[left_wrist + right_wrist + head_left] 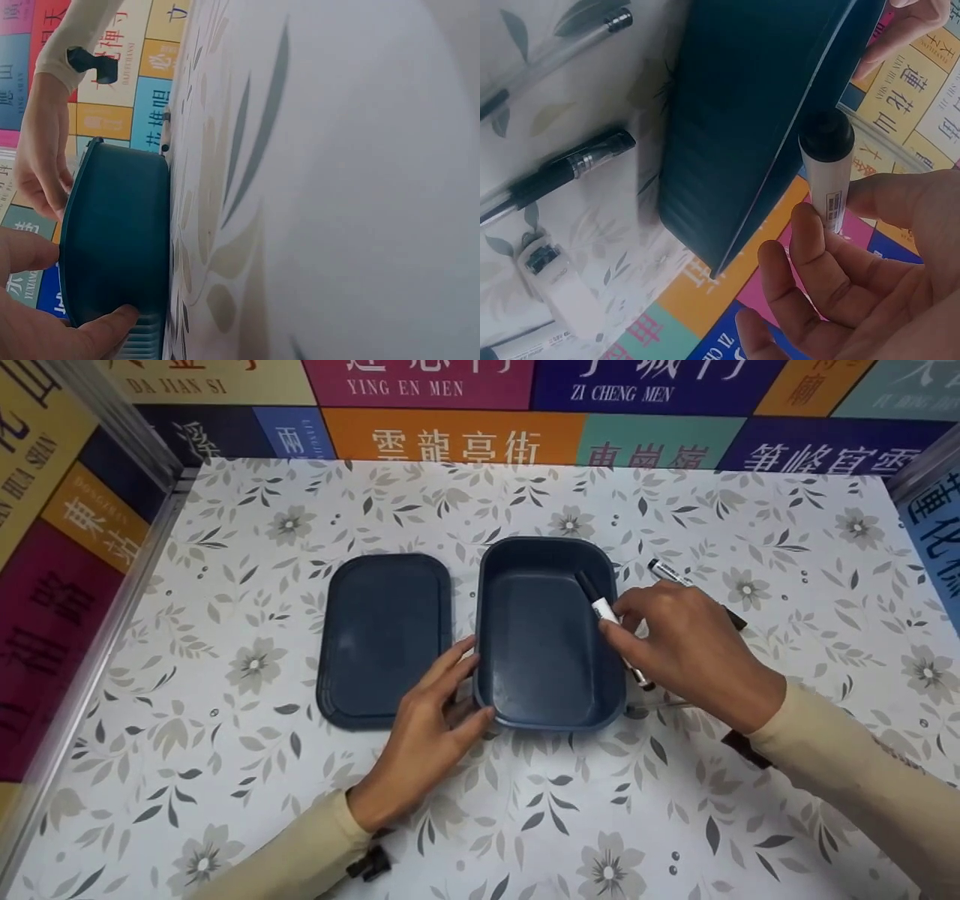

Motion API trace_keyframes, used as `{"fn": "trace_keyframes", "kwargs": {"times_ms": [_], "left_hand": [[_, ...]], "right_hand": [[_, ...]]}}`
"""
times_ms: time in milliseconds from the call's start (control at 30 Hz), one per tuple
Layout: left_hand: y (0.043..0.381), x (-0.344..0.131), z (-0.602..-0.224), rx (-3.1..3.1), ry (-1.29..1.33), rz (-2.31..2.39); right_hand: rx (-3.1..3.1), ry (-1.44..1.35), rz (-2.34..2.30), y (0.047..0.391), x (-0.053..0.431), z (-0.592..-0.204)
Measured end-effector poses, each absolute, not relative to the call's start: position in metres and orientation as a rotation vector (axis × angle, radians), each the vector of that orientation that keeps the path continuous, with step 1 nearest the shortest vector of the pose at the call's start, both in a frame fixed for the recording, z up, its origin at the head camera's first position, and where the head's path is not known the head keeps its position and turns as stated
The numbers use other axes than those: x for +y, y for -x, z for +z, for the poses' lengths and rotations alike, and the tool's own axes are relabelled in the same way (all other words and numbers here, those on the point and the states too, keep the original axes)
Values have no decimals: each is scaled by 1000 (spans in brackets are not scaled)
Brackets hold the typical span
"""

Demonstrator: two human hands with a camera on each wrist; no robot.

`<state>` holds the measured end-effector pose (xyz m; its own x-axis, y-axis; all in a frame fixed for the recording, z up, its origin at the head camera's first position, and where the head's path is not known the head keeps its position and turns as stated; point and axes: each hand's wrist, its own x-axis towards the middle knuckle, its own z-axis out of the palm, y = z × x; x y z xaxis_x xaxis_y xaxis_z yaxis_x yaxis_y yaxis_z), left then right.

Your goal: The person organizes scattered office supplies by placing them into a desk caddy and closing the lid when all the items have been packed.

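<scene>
A dark blue box (551, 641), uncovered and bare inside, stands on the patterned table. My left hand (431, 724) rests against its left side, fingers fairly straight along the wall and thumb at the near corner. In the left wrist view, fingertips (112, 326) touch the box wall (116, 232). Over the box's right rim, my right hand (667, 641) pinches a white marker (602, 609) with black ends between thumb and fingers. The right wrist view shows that marker (829, 172) tilted beside the rim, one black end towards the camera.
Left of the box lies a matching dark lid (382, 637). Another marker (667, 572) lies partly hidden behind my right hand. The right wrist view also shows a clear pen (562, 56), a black pen (570, 169) and a small white object (570, 292). A lettered wall (450, 439) borders the table's far edge.
</scene>
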<state>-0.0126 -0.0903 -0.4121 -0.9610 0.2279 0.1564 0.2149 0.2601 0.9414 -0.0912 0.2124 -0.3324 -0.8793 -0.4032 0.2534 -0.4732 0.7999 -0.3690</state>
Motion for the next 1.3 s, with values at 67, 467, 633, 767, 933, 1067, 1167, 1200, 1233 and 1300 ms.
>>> {"fn": "trace_keyframes", "kwargs": {"times_ms": [67, 467, 633, 767, 933, 1067, 1167, 1200, 1233, 1300], "left_hand": [[13, -90, -412, 2487, -438, 1854], [11, -89, -411, 2480, -446, 1848], [11, -89, -411, 2498, -452, 1830], [11, -90, -411, 2501, -458, 1830], [12, -90, -411, 2495, -471, 1834], [12, -91, -411, 2518, -488, 1812], [12, -91, -411, 2518, -494, 1806], [12, -91, -412, 2512, -494, 1808], [12, -91, -412, 2502, -492, 1813], [12, -92, -412, 2474, -489, 1830]], "right_hand": [[-2852, -683, 658, 93, 211, -331], [-2965, -699, 741, 108, 201, -322], [-2994, -694, 751, 116, 195, -324], [-3000, -690, 749, 121, 191, -326], [-3018, -691, 740, 128, 188, -327], [-3041, -694, 718, 134, 185, -326], [-3073, -664, 714, 140, 182, -325], [-3085, -653, 719, 141, 181, -324], [-3096, -645, 728, 142, 180, -324], [-3117, -627, 740, 144, 179, -324]]}}
